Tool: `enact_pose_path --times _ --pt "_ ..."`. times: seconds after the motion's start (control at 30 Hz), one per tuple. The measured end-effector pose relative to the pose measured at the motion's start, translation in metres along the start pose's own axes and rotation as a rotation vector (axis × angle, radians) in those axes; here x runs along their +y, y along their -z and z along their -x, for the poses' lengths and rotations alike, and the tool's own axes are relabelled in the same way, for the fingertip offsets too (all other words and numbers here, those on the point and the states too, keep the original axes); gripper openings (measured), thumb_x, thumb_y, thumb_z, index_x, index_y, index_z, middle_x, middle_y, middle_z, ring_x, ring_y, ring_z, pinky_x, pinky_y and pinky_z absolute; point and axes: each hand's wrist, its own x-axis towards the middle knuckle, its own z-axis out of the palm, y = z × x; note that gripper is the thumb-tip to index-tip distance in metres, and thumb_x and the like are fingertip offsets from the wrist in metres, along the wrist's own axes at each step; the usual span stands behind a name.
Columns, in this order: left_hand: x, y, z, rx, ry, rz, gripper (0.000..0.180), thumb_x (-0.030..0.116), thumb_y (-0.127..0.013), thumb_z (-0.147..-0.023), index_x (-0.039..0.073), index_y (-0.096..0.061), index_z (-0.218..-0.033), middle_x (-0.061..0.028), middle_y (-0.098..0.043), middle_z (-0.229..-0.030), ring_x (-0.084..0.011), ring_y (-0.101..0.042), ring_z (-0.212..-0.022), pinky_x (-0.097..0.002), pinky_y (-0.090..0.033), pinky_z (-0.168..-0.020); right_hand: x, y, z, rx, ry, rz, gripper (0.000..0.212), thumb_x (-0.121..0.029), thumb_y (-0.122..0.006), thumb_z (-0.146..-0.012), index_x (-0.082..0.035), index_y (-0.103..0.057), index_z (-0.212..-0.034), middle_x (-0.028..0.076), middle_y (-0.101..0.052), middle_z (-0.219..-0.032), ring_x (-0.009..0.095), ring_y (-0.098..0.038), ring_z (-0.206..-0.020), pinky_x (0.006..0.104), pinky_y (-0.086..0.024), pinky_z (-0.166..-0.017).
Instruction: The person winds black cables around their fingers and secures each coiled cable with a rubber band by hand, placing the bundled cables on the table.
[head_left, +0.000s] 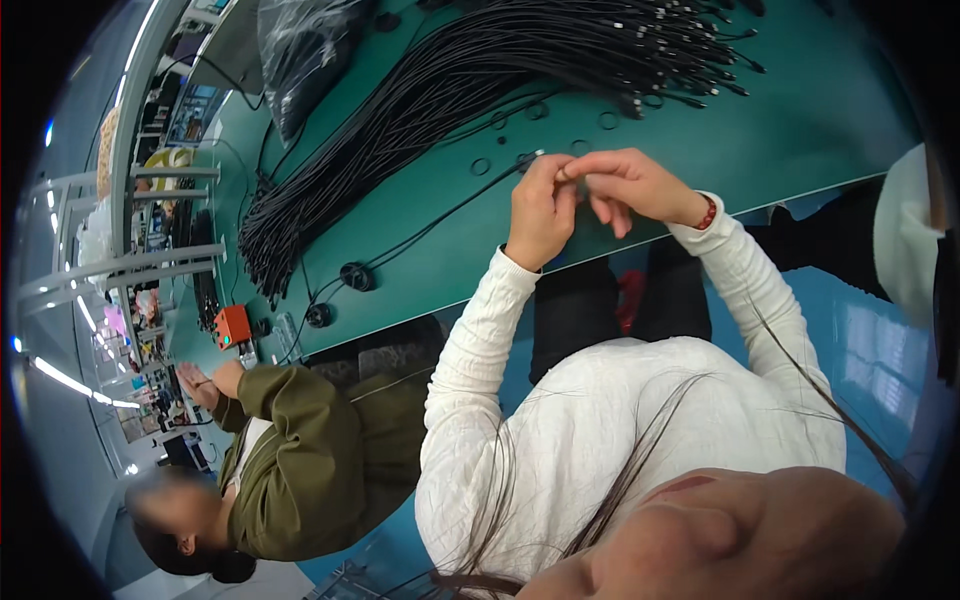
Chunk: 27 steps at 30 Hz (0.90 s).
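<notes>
My left hand (541,212) and my right hand (640,188) meet fingertip to fingertip above the near part of the green table. Both are closed in a pinch; what sits between the fingertips is too small to make out. A thin black cable (440,218) runs up from the left to the far side of my left hand, where its end shows a small light tip. Whether the hand grips this cable cannot be told. Several small black rings (481,166) lie scattered just beyond my hands. A thick bundle of black cables (400,110) with metal-tipped connectors stretches across the table behind them.
A clear plastic bag (305,60) with dark contents stands at the far left. Black round pieces (356,276) lie on the cable near the table's front edge. An orange box (231,326) is beside a co-worker in a green jacket (300,460). Another person's pale sleeve (905,225) shows at right.
</notes>
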Motion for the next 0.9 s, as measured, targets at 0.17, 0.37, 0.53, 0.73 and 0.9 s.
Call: enact_pose_path --times 0.17,0.37,0.53,0.73,0.9 --pt "-0.028 0.056 0.009 0.129 0.073 -0.198 0.016 -0.003 -0.056 -0.083 -0.001 -0.060 -0.098 -0.0149 -0.057 -0.084 -0.0283 -0.059 -0.069 -0.0348 -0.048 -0.060 0.022 0.004 -0.037 0.519 0.673 1.126 0.017 -0.001 -0.052 -0.084 -0.005 -0.062 -0.098 0.007 -0.057 -0.076 0.024 -0.059 -0.058 0.0328 -0.046 -0.051" --pt "-0.071 0.123 -0.005 0.215 0.081 -0.519 0.012 0.005 -0.061 -0.081 0.002 -0.061 -0.092 -0.0155 -0.055 -0.091 -0.0326 -0.058 -0.078 -0.0396 -0.048 -0.065 0.016 -0.009 -0.068 0.350 0.492 1.100 0.011 -0.002 -0.057 -0.078 -0.003 -0.064 -0.087 0.011 -0.050 -0.088 0.029 -0.056 -0.069 0.0377 -0.046 -0.061" --pt "-0.111 0.188 -0.043 0.299 0.144 -0.930 0.012 0.013 -0.062 -0.081 0.006 -0.061 -0.091 -0.0142 -0.055 -0.096 -0.0333 -0.058 -0.086 -0.0414 -0.051 -0.070 0.013 -0.011 -0.084 0.288 0.415 1.144 0.011 -0.003 -0.057 -0.078 -0.003 -0.067 -0.083 0.011 -0.053 -0.085 0.029 -0.057 -0.073 0.0372 -0.047 -0.066" --pt "-0.162 0.252 -0.095 -0.038 0.282 -1.268 0.020 0.020 -0.064 -0.081 0.008 -0.068 -0.096 -0.0168 -0.063 -0.100 -0.0355 -0.061 -0.091 -0.0430 -0.049 -0.080 0.008 -0.003 -0.109 0.314 0.247 1.048 0.004 -0.003 -0.055 -0.076 -0.001 -0.058 -0.077 0.018 -0.058 -0.068 0.037 -0.059 -0.066 0.0419 -0.046 -0.061" --pt "-0.208 0.289 -0.110 -0.415 0.448 -0.900 0.019 0.021 -0.069 -0.078 0.006 -0.070 -0.088 -0.0167 -0.068 -0.088 -0.0335 -0.064 -0.087 -0.0408 -0.049 -0.079 0.015 -0.003 -0.113 0.254 0.333 1.186 0.002 -0.004 -0.057 -0.074 -0.002 -0.058 -0.074 0.018 -0.057 -0.080 0.037 -0.058 -0.073 0.0448 -0.047 -0.065"
